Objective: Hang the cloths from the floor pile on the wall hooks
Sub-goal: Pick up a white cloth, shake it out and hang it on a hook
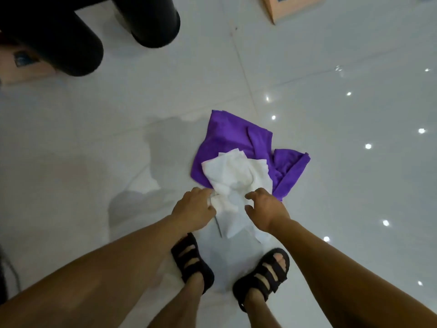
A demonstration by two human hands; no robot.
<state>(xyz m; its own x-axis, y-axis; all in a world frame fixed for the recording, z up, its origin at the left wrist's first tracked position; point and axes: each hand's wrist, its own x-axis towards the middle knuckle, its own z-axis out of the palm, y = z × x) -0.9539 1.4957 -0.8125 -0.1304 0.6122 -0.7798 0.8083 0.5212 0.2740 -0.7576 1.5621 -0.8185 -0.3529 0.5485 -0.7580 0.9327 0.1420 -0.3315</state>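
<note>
A crumpled white cloth (233, 176) lies on top of a purple cloth (236, 136) on the glossy white tile floor, just ahead of my feet. My left hand (195, 207) grips the white cloth's near left edge with closed fingers. At the cloth's near right edge is my right hand (266, 209), its fingers curled and touching the fabric; whether it holds the cloth I cannot tell. No wall hooks are in view.
My feet in black sandals (191, 261) stand just behind the pile. Two black cylinders (151, 20) stand at the top left beside a peach box (28, 69). Another peach box (290, 8) sits at the top right.
</note>
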